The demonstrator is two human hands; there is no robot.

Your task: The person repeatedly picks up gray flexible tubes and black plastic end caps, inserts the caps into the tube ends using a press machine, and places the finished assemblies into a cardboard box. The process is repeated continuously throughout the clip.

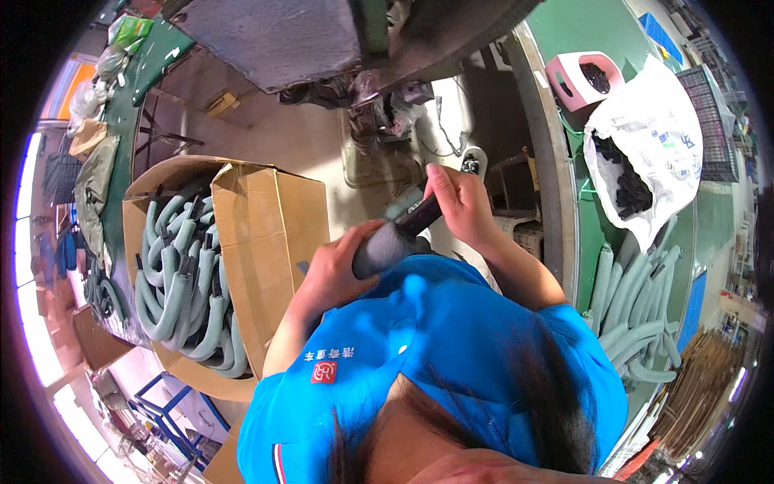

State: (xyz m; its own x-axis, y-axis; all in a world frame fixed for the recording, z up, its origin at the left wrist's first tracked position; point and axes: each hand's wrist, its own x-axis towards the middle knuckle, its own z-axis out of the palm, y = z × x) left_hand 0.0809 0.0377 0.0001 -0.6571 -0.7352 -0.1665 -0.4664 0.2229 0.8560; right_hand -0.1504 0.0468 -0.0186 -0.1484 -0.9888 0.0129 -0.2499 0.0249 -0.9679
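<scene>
In front of my chest I hold a grey-green foam-covered tube with both hands. My left hand wraps round its thick foam part, fingers closed. A dark, shiny black end piece juts from the foam, up and to the right. Around that black end my right hand is closed, its thumb lying along the top. The far part of the tube is partly hidden behind my hands and shirt.
To my left, an open cardboard box holds many bent foam tubes with black ends. More foam tubes lie on the green table at right, near a white sack of black pieces and a pink container. A metal machine stands ahead.
</scene>
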